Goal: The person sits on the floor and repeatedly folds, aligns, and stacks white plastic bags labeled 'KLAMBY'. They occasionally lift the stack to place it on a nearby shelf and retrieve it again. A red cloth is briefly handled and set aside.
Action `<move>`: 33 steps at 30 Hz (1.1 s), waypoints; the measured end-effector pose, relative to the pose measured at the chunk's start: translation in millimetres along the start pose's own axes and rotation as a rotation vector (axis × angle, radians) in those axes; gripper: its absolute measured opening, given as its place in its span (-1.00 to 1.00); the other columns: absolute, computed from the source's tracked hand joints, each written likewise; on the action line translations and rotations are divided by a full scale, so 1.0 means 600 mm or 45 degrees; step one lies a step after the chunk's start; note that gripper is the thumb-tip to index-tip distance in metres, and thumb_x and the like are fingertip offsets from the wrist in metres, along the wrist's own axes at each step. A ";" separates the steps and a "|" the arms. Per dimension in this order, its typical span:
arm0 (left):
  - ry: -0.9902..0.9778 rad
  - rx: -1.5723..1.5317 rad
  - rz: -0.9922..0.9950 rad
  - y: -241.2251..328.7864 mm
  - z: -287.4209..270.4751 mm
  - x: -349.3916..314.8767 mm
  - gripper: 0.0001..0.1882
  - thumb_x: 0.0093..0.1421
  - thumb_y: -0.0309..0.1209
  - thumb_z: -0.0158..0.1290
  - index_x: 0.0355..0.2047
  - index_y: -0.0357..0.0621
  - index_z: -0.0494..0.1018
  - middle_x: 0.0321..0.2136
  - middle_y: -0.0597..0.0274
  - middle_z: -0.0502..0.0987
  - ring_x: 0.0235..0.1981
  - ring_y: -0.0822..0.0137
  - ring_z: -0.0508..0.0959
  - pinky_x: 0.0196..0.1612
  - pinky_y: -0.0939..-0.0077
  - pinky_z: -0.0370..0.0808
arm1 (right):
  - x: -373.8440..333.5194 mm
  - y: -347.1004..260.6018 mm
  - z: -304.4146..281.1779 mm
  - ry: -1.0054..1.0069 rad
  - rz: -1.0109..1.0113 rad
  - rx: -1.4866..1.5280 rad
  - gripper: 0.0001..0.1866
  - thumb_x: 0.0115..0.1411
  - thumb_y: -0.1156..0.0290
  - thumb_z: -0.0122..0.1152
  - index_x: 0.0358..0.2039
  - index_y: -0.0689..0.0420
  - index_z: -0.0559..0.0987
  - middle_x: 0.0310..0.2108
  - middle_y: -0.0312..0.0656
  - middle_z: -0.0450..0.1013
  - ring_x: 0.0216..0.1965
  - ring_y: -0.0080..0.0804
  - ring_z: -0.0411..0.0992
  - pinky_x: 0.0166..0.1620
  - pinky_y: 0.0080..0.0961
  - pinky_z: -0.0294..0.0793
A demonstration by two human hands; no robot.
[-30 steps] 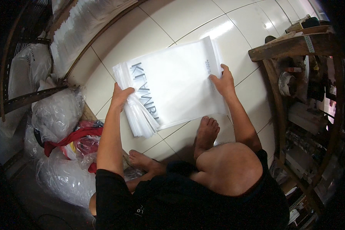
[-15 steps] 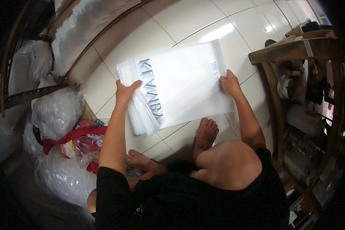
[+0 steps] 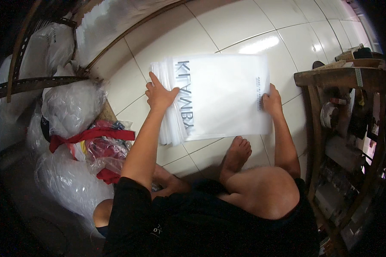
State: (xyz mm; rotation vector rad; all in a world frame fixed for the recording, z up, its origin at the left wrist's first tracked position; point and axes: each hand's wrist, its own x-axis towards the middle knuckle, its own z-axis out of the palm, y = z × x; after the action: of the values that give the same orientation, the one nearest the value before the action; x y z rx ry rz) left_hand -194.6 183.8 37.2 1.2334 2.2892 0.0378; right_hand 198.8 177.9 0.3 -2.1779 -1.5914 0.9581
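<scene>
White glossy floor tiles (image 3: 244, 30) fill the upper part of the view, and on them a stack of white plastic bags (image 3: 223, 96) with grey lettering is laid flat, just beyond a bare foot (image 3: 237, 155). The left hand (image 3: 159, 94) is spread wide, palm down, on the stack's left edge, where the bag edges are fanned. The right hand (image 3: 271, 100) is pressed on the right edge, fingers curled over it. Compared with the earlier frames, the stack is seen squared up and less tilted, and both hands have been shifted with it while kept on the same edges. Clear bags stuffed with material (image 3: 70, 107), one bound with red ribbon (image 3: 90, 135), are seen at the left. A wooden shelf unit (image 3: 334, 77) stands at the right.
</scene>
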 end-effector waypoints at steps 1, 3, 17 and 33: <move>0.000 0.010 0.003 0.002 0.003 -0.001 0.30 -0.12 -0.09 0.32 0.41 -0.10 -0.36 0.23 -0.36 0.08 0.21 -0.28 0.23 0.23 -0.01 0.28 | 0.000 -0.007 0.001 0.012 -0.007 -0.075 -0.52 0.13 0.50 0.01 0.11 0.29 0.35 -0.11 0.31 0.37 -0.03 0.22 0.37 0.05 0.00 0.37; -0.008 0.033 0.019 0.009 0.009 -0.002 0.29 -0.10 -0.26 0.32 0.42 -0.01 -0.40 0.25 -0.30 0.05 0.22 -0.26 0.19 0.20 -0.06 0.31 | -0.007 -0.019 -0.002 0.043 -0.012 -0.227 -0.52 0.13 0.53 -0.02 0.11 0.28 0.34 -0.12 0.32 0.40 -0.04 0.21 0.40 0.06 -0.01 0.37; -0.025 -0.156 0.203 -0.014 0.004 0.019 0.23 -0.15 -0.40 0.27 0.38 -0.21 -0.35 0.13 -0.35 0.21 0.14 -0.17 0.35 0.20 0.18 0.36 | 0.000 0.026 0.001 0.079 -0.014 -0.054 -0.49 0.06 0.41 0.05 0.05 0.32 0.37 -0.11 0.27 0.36 -0.09 0.27 0.37 0.09 -0.10 0.37; -0.196 -0.407 0.139 -0.023 0.008 0.020 -0.20 -0.13 -0.36 0.23 0.08 -0.45 0.11 -0.11 -0.27 0.48 -0.15 0.01 0.58 -0.11 0.27 0.56 | -0.007 0.012 0.007 -0.115 0.114 0.825 -0.51 0.04 0.51 0.15 0.03 0.34 0.41 -0.17 0.00 0.50 -0.17 -0.25 0.49 -0.05 -0.37 0.48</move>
State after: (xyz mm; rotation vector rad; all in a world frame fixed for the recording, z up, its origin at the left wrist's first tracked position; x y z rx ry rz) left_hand -208.3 184.5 24.3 1.1485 1.9893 0.3238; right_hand 200.8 171.0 -5.5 -1.7711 -1.0145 1.3798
